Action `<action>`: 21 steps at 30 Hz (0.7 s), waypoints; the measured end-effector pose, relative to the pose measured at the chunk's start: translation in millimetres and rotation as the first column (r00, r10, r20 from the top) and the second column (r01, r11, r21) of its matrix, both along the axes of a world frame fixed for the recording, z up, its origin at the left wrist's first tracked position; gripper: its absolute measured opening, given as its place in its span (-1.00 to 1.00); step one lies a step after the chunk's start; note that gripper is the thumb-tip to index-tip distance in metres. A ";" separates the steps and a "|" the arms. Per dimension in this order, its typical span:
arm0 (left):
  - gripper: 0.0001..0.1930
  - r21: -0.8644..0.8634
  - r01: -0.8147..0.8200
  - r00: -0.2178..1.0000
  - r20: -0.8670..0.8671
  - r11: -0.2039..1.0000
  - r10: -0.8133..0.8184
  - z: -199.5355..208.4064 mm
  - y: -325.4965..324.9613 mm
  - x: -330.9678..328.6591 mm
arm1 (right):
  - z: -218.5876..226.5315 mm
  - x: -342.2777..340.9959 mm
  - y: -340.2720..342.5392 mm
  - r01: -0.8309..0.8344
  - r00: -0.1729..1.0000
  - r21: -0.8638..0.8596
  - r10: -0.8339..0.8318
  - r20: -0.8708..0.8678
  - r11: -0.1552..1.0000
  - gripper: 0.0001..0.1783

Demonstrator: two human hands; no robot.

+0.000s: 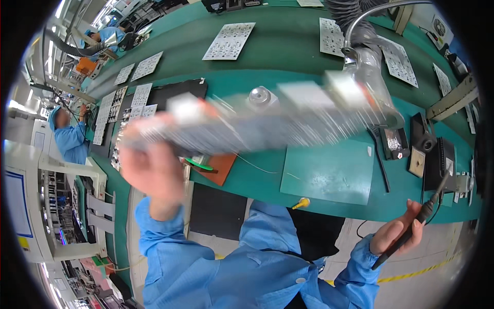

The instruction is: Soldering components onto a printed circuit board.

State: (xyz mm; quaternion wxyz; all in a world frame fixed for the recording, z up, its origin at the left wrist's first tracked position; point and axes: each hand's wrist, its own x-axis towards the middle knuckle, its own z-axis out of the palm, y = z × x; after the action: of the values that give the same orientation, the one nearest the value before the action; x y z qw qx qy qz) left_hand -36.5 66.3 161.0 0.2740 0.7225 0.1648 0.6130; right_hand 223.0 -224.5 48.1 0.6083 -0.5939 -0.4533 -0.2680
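Evidently the left hand (154,172) gripped a long circuit panel (257,121) raised above the green table (329,175) — blurred, fingers closed on its end. The right hand (396,234) pinched a soldering iron (411,226) low — the next move called for steadying the panel.

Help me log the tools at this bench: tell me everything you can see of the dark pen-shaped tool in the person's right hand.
The tool is a slim, dark, pen-shaped rod, seemingly plastic, perhaps a soldering iron. The right hand grips it around the middle, fingers curled over it. It lies slanted: the lower end pokes out below the hand toward the blue sleeve, the upper end rises up and right to the green bench's front edge. A thin dark cord seems to run on from that end. Its tip is too small to make out.
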 end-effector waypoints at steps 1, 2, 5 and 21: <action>-0.85 -0.078 -0.152 0.988 0.026 0.985 0.154 5.3 23.5 -11.4 | -3.7 0.9 -0.8 0.018 0.999 -0.040 -0.019 -0.028 0.999 -0.59; -0.82 -0.184 -0.023 0.977 0.202 0.983 0.061 8.8 56.1 -18.9 | -8.4 1.1 0.5 0.001 0.998 -0.037 -0.003 -0.064 0.999 -0.60; -0.72 -0.590 0.012 0.989 0.125 0.807 0.076 20.0 156.5 -47.9 | -17.2 1.7 2.9 0.001 0.994 -0.096 -0.012 -0.111 0.995 -0.59; -0.01 -0.175 -0.571 0.450 -0.884 0.802 0.127 -104.3 314.9 65.3 | -50.6 -23.9 17.0 -0.024 0.969 -0.321 -0.057 -0.241 0.947 -0.58</action>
State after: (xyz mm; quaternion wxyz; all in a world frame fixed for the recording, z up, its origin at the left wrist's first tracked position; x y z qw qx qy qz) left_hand 28.8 381.2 56.7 0.1823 0.7872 0.5622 0.1765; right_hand 199.2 -207.5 -2.5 0.5527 -0.7176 -0.4064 -0.1198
